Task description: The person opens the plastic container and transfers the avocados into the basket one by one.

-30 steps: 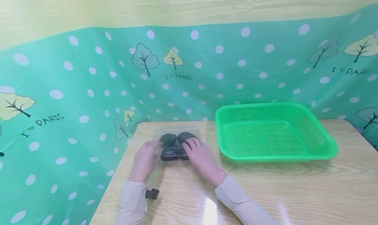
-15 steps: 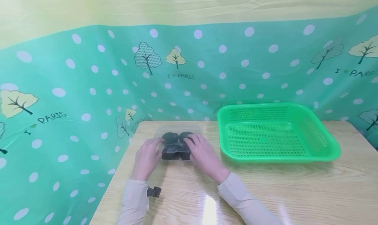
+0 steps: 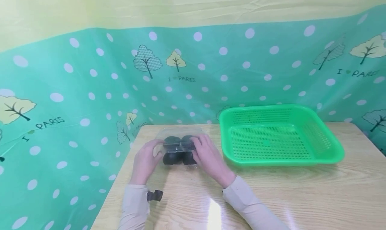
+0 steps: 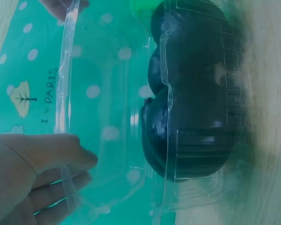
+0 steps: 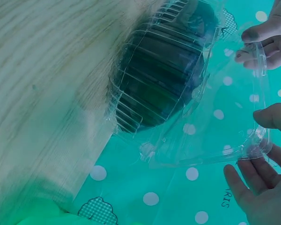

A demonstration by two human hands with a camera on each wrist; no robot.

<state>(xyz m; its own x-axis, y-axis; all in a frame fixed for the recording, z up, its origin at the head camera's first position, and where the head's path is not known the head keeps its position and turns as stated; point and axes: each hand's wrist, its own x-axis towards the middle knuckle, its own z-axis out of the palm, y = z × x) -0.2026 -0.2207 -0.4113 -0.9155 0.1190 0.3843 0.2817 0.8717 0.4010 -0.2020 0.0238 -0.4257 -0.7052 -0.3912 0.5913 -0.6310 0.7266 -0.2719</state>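
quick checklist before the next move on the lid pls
1. Left grip on lid: ok, holding its edge.
2. Right grip on lid: ok, holding it near a corner.
3. Lid fully back: not ok, raised only part way.
4. Box resting on table: ok.
5. Fruit unbruised: cannot tell, too dark.
6. Basket nearby: ok, on the table, right of the box.

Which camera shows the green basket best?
The head view: the green basket shows whole there, rim to floor, unobstructed. Left wrist view catches just a bit at the top edge; right wrist view, apparently only a blurred part at lower left.
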